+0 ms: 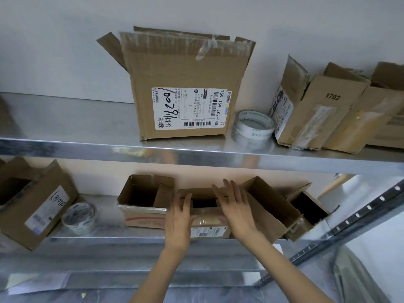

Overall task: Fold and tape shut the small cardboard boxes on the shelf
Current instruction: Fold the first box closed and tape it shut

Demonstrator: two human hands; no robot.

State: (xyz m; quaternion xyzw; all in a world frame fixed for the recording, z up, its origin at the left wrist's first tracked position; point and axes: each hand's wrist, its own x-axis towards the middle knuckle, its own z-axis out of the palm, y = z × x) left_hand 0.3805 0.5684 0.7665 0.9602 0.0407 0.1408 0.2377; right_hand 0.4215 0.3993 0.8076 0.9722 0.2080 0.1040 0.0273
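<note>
A small open cardboard box point(208, 224) sits at the front of the lower shelf point(109, 237), its top flaps partly folded inward over a dark opening. My left hand point(178, 217) presses flat on the box's left flap with straight fingers. My right hand point(237, 206) lies flat on the right flap, fingers spread. A tape roll point(79, 217) stands on the lower shelf to the left, apart from both hands. A second tape roll point(253, 126) rests on the upper shelf point(65, 143).
Open boxes flank the small one: one at its left point(144, 202), a long one at its right point(269, 206), another further right point(306, 208). A labelled box point(35, 206) stands far left. The upper shelf carries a big open box point(181, 88) and several boxes point(317, 114) at right.
</note>
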